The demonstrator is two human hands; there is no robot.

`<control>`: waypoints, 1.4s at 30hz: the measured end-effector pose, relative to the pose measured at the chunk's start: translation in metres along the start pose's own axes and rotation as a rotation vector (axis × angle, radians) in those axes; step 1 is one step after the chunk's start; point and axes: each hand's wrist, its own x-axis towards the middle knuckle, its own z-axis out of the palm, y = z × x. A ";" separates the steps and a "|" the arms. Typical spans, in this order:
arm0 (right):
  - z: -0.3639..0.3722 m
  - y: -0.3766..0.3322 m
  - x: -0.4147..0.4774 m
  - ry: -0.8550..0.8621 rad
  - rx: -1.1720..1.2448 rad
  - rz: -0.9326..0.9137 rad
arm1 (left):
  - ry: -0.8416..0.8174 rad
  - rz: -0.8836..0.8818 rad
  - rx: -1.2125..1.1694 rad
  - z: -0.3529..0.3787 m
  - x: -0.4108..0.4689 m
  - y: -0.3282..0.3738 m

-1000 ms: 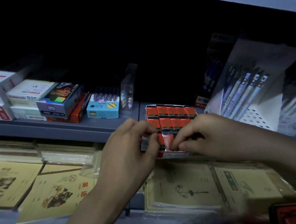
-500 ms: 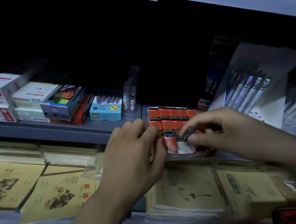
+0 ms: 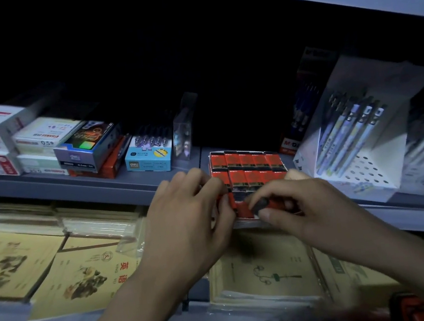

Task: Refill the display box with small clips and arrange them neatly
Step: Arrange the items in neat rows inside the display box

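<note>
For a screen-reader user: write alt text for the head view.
The left hand holds a red display box of small packs on a dim shop shelf while the right hand pinches a dark clip at its front edge. A pen display stands beside it; notebooks lie below.

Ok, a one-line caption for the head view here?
Left hand holds the red display box; right hand pinches a dark clip at its front row.

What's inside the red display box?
Two back rows of small red clip boxes packed in the display box. Left hand and right hand cover most of the front row; the right pinches one clip box.
</note>
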 end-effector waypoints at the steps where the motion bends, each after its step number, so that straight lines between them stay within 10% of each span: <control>1: -0.001 0.001 0.001 0.053 0.071 0.005 | -0.003 -0.008 -0.010 0.000 0.000 0.000; 10: -0.013 0.001 0.017 0.116 0.577 0.281 | -0.023 -0.085 -0.110 -0.001 0.000 0.001; 18: -0.008 -0.007 0.033 0.017 0.310 0.252 | -0.036 -0.109 -0.132 -0.002 0.001 -0.001; 30: -0.015 -0.002 0.017 0.300 -0.028 0.237 | -0.017 0.014 -0.052 -0.008 0.000 0.002; 42: -0.017 -0.002 0.021 0.057 -0.137 0.503 | -0.028 0.305 0.016 -0.011 -0.004 0.008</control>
